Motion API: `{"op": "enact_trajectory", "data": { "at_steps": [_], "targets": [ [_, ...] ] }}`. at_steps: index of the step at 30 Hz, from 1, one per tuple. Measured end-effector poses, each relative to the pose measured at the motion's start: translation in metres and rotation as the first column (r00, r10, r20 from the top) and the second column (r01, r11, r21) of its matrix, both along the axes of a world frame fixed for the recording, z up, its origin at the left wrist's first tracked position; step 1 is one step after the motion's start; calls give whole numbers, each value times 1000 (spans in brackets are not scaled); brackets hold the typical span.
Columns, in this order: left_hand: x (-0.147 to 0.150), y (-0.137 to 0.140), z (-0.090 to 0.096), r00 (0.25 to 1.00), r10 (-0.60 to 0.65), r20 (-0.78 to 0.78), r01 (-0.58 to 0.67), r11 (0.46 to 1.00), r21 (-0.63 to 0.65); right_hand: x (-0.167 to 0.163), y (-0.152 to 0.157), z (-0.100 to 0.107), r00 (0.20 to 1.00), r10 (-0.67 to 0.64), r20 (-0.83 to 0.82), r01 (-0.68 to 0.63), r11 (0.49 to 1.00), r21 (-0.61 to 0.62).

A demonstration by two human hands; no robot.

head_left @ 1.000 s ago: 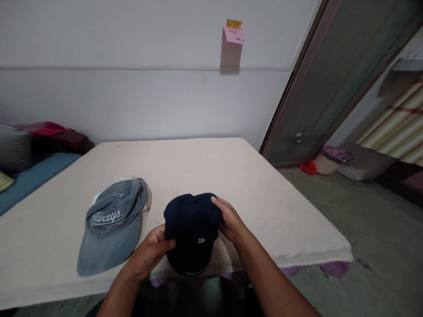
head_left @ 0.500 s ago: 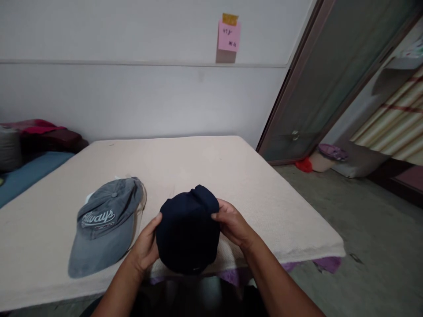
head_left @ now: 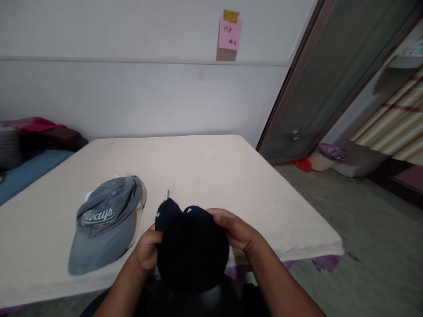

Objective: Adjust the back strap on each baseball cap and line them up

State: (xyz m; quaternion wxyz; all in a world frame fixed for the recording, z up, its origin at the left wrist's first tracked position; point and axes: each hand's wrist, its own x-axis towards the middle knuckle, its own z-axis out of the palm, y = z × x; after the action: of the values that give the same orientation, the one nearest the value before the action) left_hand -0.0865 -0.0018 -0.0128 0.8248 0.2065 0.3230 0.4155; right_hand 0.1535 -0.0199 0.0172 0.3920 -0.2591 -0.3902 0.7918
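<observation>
Bed (head_left: 198,167), cream-covered, stretches before me. On the person's left lies a grey "Always" baseball cap (head_left: 105,224), brim toward the near edge. Over that edge, a navy baseball cap (head_left: 193,251) sits between left hand (head_left: 148,248), clasping one side, and right hand (head_left: 233,226), gripping the other, neither nearer.

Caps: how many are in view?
2: a grey cap on the cream cover, left, and a dark cap held between the left hand and right hand.

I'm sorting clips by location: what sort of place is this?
Probably a room in a home, perhaps a bedroom: there's a broad cream-covered surface, a striped curtain and what looks like a grey cushion at far left.
</observation>
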Motion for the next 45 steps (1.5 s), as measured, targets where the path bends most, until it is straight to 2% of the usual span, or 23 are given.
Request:
{"op": "enact_trajectory", "data": {
  "at_steps": [3, 6, 9, 11, 14, 23, 26, 29, 31, 33, 36, 39, 43, 45],
  "targets": [
    [2, -2, 2, 999, -42, -27, 41, 998, -43, -3, 3, -1, 1000, -8, -30, 8, 1000, 22],
    [8, 1, 7, 994, 32, -105, -46, 991, -128, -3, 6, -5, 980, -172, -97, 177, 983, 44],
    [17, 8, 10, 958, 108, -267, -133, 988, -78, -1, 10, -10, 940, -304, -154, 314, 948, 44],
    [22, 11, 9, 924, 134, -357, -148, 989, -13, 0, 11, -11, 930, -331, -161, 340, 940, 31],
    [25, 14, 3, 905, 155, -397, -148, 988, 49, 2, 14, -13, 924, -356, -140, 360, 933, 1],
    [22, 16, -13, 899, 160, -408, -163, 986, 28, -2, 16, -20, 903, -428, -28, 425, 902, -80],
    [28, 17, -16, 885, 253, -391, -236, 967, 93, -1, 11, -23, 881, -472, -27, 467, 879, -95],
    [32, 13, -18, 811, 362, -460, -305, 932, 195, 1, 5, -25, 863, -504, -21, 499, 860, -104],
    [33, 7, -16, 737, 412, -536, -288, 909, 302, 3, 1, -24, 858, -513, -19, 508, 854, -110],
    [33, -2, -9, 707, 399, -584, -193, 903, 383, 3, -2, -22, 856, -516, -34, 510, 854, -105],
    [38, -15, 7, 799, 262, -541, -42, 922, 385, 3, -4, -15, 884, -464, -57, 462, 885, -50],
    [47, -22, 18, 881, 165, -443, 3, 935, 355, 4, -4, -11, 927, -375, -27, 375, 927, -18],
    [61, -19, 18, 904, 124, -410, 19, 945, 328, 12, -5, -9, 943, -332, 26, 332, 943, 21],
    [67, -13, 16, 895, 123, -428, 45, 931, 363, 18, -5, -7, 942, -334, 33, 333, 942, 37]
  ]
}}
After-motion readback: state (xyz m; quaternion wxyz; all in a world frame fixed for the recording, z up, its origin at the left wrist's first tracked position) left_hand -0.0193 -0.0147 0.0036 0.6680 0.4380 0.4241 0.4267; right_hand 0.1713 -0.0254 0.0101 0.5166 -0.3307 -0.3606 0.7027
